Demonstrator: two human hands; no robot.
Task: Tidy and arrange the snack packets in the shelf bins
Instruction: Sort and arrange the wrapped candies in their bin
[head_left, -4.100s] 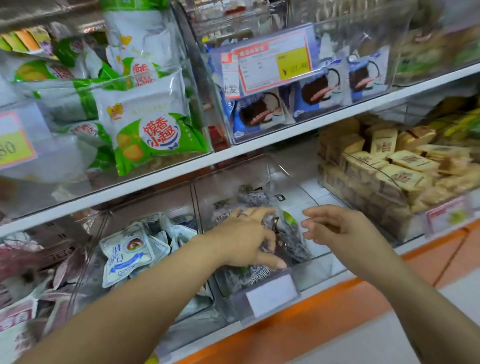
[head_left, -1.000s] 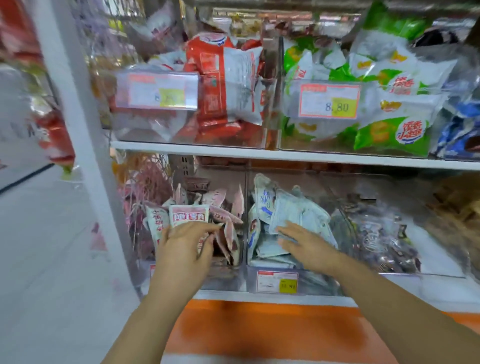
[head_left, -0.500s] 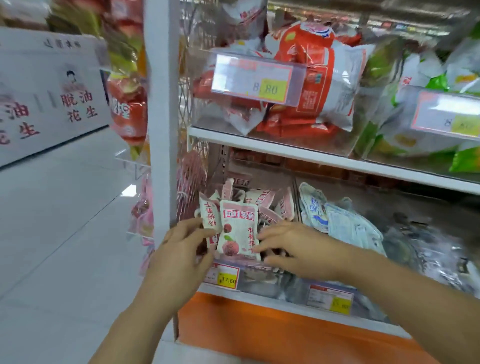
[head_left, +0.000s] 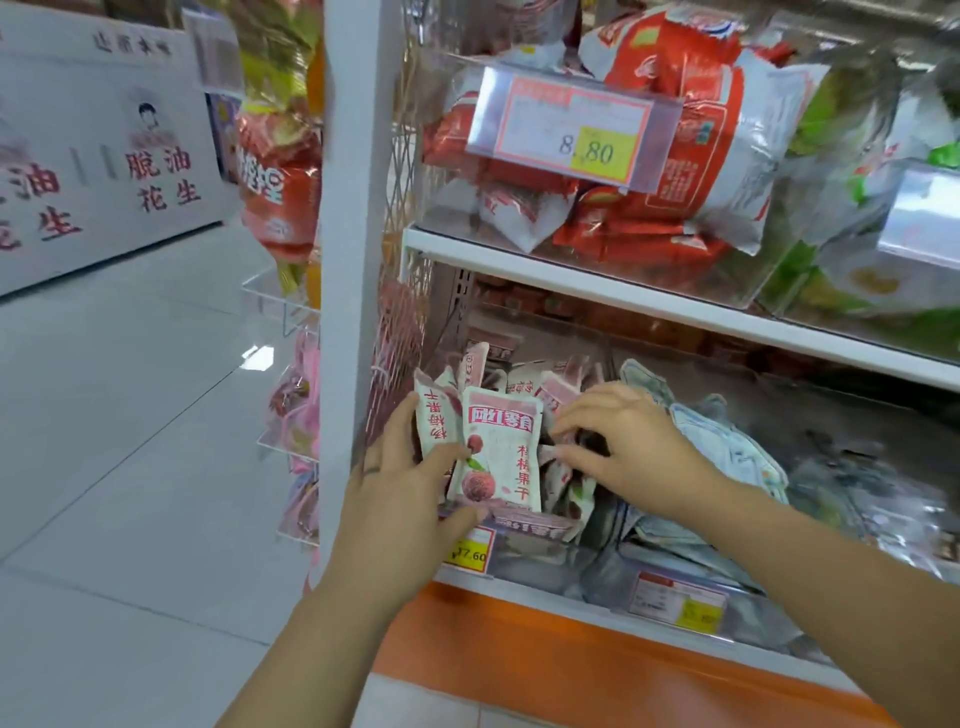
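Note:
Several pink-and-white snack packets fill the leftmost clear bin on the lower shelf. One pink-and-white packet stands upright at the bin's front, red fruit printed on it. My left hand holds the upright packets from the left, thumb under the front one and fingers against a second packet. My right hand reaches in from the right, its curled fingertips among the packets behind the front one; what they pinch is hidden. Pale blue packets lie in the neighbouring bin.
A white upright post stands just left of the bin. The shelf above carries a bin of red-and-white bags with a price tag. Hanging snack bags and an open tiled floor lie to the left.
The view has swung left from the dark and blue packet bins to the pink packet bin. My right hand crossed from the blue packets to the pink ones; my left hand stays on them.

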